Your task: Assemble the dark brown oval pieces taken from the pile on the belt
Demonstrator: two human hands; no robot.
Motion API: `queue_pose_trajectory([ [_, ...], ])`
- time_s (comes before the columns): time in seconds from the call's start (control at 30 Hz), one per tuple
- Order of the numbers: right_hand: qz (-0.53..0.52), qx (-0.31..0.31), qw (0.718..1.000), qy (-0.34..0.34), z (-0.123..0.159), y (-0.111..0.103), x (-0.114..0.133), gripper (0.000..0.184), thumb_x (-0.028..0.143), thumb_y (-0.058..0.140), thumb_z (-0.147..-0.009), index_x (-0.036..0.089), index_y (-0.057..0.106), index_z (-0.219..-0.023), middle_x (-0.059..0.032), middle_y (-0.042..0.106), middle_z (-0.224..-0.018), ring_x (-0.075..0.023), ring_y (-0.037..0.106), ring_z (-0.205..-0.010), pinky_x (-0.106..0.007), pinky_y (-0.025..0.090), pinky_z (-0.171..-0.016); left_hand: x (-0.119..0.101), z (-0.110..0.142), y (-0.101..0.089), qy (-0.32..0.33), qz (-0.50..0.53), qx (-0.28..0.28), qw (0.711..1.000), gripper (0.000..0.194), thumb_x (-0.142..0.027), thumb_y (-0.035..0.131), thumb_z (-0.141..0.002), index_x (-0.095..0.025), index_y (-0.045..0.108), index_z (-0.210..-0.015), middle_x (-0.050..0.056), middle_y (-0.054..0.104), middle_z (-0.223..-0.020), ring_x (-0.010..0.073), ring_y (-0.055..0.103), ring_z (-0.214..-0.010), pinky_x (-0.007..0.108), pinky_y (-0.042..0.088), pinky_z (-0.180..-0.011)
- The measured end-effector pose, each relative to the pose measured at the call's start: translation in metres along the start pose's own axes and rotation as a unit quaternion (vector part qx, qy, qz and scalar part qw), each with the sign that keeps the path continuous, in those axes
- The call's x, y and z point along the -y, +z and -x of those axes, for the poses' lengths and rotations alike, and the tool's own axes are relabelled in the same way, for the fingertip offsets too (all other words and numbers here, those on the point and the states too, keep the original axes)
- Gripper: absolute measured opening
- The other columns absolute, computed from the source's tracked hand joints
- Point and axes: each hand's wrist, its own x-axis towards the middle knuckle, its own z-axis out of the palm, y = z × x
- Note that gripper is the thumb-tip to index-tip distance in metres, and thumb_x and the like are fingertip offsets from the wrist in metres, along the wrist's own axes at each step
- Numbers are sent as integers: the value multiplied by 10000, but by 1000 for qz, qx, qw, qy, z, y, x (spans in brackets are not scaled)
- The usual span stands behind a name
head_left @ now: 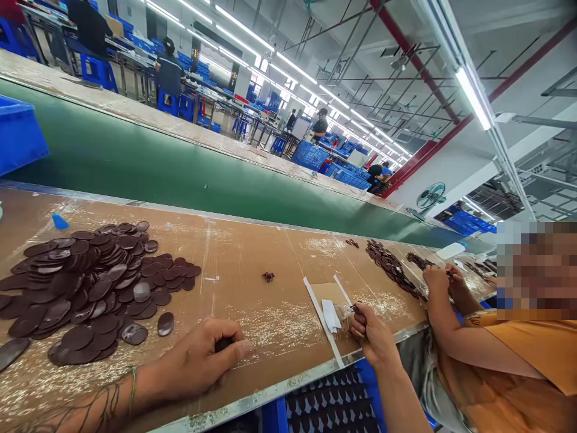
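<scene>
My left hand (202, 355) rests on the brown worktop with its fingers curled and the thumb against them. Something dark shows in the gap between thumb and forefinger, but I cannot make out what it is. To its left lies a large heap of dark brown oval discs (103, 290), with a single disc (165, 324) close by the hand. Near the front edge, my right hand (372, 334) pinches a small dark brown piece (355, 308). Beneath and beside it are a folded white paper (330, 316) and a clear plastic scrap, between strips of white tape (323, 319).
A small dark clump (268, 276) lies mid-table. Below the edge, a blue crate (282, 415) holds rows of dark pieces. A co-worker in orange (509, 361) works at the right beside another dark pile (392, 264). Beyond runs a green conveyor belt (180, 165), with a blue bin (20, 135) at left.
</scene>
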Motion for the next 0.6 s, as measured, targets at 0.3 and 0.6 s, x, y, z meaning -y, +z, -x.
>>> queue_pose_trajectory([
  [0.3,19,5,1000,5,-4,0,-2,537,393,937,-512,218,447,-646,120,345,-512,-29,291,-410,-160,268,-334,5,-1,1,-6,8,7,1000,500,-645,497,-943,-190,525,-737,-42,545,-537,91,474,-451,192,351,-454],
  [0.6,24,7,1000,6,-8,-2,-4,516,411,926,-539,208,469,-664,118,355,-518,-25,286,-414,-149,254,-337,2,0,1,-7,-9,4,1000,460,-591,493,-955,-190,540,-734,-29,572,-540,98,496,-464,196,379,-476],
])
